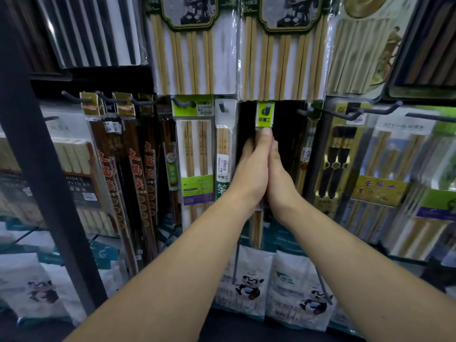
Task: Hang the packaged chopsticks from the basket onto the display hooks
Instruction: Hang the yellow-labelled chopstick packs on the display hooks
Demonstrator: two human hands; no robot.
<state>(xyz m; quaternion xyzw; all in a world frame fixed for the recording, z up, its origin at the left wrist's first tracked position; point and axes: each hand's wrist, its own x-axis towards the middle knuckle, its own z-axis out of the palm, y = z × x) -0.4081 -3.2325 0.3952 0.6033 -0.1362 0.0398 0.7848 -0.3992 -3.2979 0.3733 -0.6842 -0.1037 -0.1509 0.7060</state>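
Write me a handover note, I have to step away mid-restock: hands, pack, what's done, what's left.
Left hand: grips the chopstick pack, thumb just under its green header.
Right hand: pressed against the left hand beside the pack; its fingers are hidden.
Pack: upright in the dark gap beside the hanging packs, header at hook level. Whether its hole is on a hook cannot be told.
Basket: not in view.
Done: pack is up at the rack.
Left: seat it on the hook, let go, probably fetch the next.
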